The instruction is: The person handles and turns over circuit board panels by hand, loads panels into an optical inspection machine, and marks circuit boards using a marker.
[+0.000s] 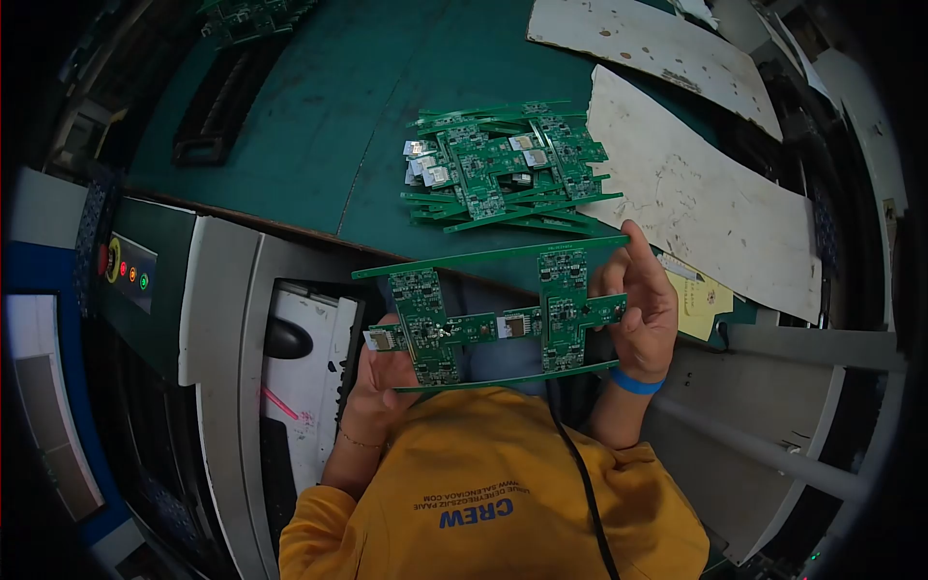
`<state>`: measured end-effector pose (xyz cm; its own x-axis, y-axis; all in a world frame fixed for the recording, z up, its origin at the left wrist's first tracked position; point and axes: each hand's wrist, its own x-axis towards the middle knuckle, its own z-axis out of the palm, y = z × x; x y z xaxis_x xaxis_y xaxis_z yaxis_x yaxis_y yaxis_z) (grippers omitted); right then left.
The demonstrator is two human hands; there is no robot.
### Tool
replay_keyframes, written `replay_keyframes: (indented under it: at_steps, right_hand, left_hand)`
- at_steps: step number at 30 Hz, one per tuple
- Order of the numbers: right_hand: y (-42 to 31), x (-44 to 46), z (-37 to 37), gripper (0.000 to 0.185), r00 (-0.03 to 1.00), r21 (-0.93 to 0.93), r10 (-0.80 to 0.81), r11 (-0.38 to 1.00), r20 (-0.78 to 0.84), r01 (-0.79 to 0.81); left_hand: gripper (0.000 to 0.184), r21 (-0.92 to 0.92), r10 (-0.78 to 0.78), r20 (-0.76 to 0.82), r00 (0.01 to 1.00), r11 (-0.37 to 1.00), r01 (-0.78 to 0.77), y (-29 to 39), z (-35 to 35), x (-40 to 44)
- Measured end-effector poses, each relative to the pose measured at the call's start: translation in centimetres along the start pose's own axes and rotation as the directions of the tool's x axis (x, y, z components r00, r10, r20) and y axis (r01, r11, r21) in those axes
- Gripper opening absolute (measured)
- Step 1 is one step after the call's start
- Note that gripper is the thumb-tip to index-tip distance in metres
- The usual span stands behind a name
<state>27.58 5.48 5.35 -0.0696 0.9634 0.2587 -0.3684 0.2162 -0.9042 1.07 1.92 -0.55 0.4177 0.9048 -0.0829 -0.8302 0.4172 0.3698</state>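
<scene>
A green circuit board panel (pixel 564 314), with two populated sections joined by long rails, is held up in front of the yellow shirt. My left hand (pixel 382 377) grips its lower left end, partly hidden behind the board. At the right end, my right hand (pixel 646 319) holds the panel, thumb near a tab and a finger at the top rail's end. Beyond the panel, a pile of similar green boards (pixel 483 164) lies on the green table (pixel 377 116).
Large stained cardboard sheets (pixel 696 193) lie right of the pile. A black rack (pixel 227 97) stands on the table's far left. Lit buttons (pixel 132 274) are at left; a black mouse (pixel 288 338) rests on a white surface. Yellow notes (pixel 704 295) lie beyond my right hand.
</scene>
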Motion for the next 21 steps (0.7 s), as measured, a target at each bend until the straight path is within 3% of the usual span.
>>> replay_keyframes:
  at_steps: [13,21]
  right_hand:
    - [-0.08,0.18,0.20,0.072,1.000,-0.001,0.018,1.000,-0.004,-0.018]
    - [0.36,0.22,-0.10,0.072,1.000,-0.008,0.014,1.000,0.005,-0.014]
  left_hand:
    - [0.089,0.001,-0.010,-0.015,1.000,1.000,0.010,0.01,0.18,-0.01]
    - [0.084,0.007,-0.005,-0.017,1.000,1.000,0.005,0.03,0.21,-0.03]
